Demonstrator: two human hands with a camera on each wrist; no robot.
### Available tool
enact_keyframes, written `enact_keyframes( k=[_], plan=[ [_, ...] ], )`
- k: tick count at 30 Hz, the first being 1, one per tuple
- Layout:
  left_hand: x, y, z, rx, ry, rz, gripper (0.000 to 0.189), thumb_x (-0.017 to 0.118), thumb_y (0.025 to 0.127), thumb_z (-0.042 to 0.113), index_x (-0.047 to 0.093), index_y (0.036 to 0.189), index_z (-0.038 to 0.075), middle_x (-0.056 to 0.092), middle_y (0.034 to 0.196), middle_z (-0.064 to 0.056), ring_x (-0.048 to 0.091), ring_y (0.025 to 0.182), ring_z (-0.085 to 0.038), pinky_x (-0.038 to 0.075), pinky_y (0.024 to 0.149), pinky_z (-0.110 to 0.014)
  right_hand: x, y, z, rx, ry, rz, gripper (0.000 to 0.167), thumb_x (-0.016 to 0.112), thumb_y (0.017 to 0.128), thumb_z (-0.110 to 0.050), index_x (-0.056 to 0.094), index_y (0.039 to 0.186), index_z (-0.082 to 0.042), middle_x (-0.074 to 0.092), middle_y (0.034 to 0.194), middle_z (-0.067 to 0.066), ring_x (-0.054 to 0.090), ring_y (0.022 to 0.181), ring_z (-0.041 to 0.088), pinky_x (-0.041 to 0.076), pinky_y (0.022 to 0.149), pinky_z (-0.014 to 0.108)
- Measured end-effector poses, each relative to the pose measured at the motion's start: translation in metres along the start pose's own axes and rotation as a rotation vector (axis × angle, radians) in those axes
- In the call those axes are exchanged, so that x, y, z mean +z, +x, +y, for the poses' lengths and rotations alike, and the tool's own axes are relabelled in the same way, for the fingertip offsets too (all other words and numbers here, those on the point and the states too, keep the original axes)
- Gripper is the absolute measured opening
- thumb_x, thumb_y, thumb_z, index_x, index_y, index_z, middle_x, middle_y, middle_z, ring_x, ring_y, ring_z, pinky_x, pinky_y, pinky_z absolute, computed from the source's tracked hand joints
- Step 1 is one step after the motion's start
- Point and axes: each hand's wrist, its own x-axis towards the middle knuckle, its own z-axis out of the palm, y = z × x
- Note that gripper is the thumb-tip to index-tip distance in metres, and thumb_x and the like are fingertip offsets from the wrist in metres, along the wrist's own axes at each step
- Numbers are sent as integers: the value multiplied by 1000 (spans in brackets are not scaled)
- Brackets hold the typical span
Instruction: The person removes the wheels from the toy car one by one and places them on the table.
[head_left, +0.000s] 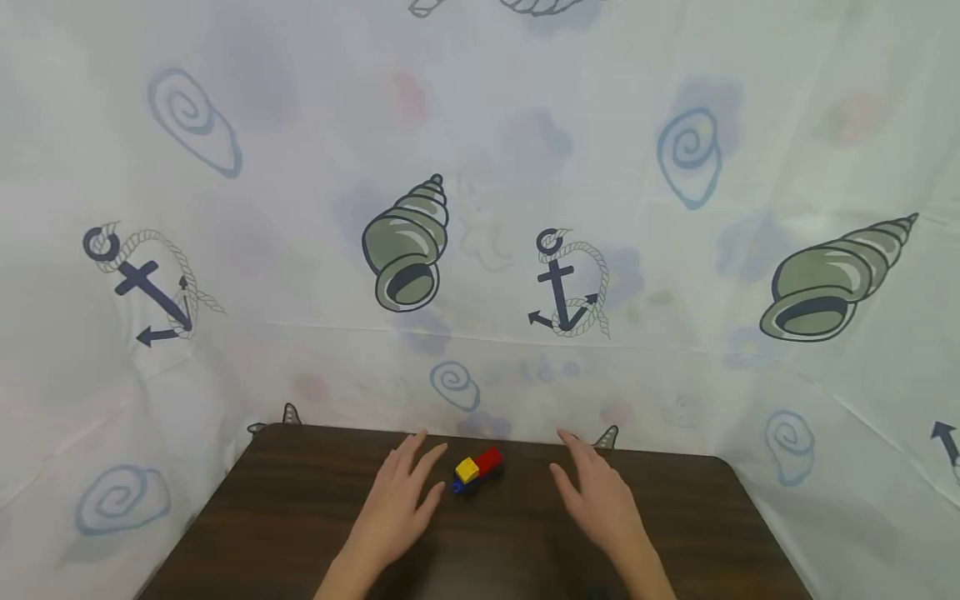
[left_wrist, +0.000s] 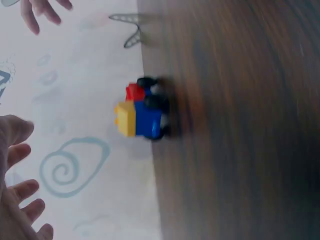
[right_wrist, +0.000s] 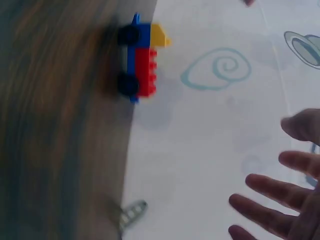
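Observation:
A small toy car of building bricks (head_left: 478, 468) stands on the dark wooden table, between my two hands. Its base is blue with black wheels, and a yellow brick (left_wrist: 127, 119) and a red brick (right_wrist: 145, 72) sit on top. My left hand (head_left: 395, 506) hovers to the left of the car, fingers spread and relaxed, holding nothing. On the other side, my right hand (head_left: 600, 498) is held apart from the car, its fingers extended and nothing in its grasp.
The dark wood-grain table (head_left: 247, 517) has rounded far corners. Behind it and along both sides hangs a white cloth (head_left: 480, 108) printed with shells, anchors and starfish; the cloth meets the table's far edge close behind the car.

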Motion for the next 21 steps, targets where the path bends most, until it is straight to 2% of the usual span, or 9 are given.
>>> enact_keyframes(
  k=[2,5,7,10,15,18,21],
  plan=[
    [10,1,1,-42,-88,-7,54,75,104,29,57,153,17,47,164,-17,47,150,-43,43,118,-65,10,4,-1,57,113,-17,58,60,109,-51,49,160,-26,62,154,4,69,129,32,58,95,59],
    [25,4,1,-164,-246,-48,50,73,105,28,57,151,15,55,156,-14,53,145,-39,49,114,-61,31,14,-1,111,236,-41,57,62,109,-49,49,159,-26,65,150,3,66,132,29,57,99,59],
    [37,7,-1,-241,-339,-85,51,72,106,28,55,152,13,54,156,-14,53,145,-39,49,114,-61,47,21,0,111,298,-64,57,63,109,-46,50,159,-21,66,148,7,64,135,33,55,102,61],
    [58,11,-8,-303,-429,-134,58,72,105,26,49,156,8,48,159,-20,48,147,-43,46,115,-65,72,32,2,113,364,-120,60,65,109,-40,49,159,-12,62,151,16,60,138,40,51,108,65],
    [86,13,-14,-339,-480,-159,70,75,103,27,41,158,0,46,155,-30,48,143,-51,46,112,-69,106,42,4,121,426,-240,65,65,109,-34,44,160,-1,51,160,28,50,147,49,42,116,70],
    [93,14,-12,-368,-481,-150,72,76,102,29,41,157,-2,49,151,-31,53,139,-50,49,110,-68,119,43,2,142,452,-286,67,63,109,-34,40,163,-1,44,165,29,44,151,51,37,120,71],
    [98,14,-9,-397,-474,-149,69,76,102,29,43,156,-2,52,149,-30,58,136,-48,50,110,-66,128,42,-2,161,473,-297,70,64,109,-33,36,165,0,38,169,30,38,154,53,33,121,73]
  ],
)
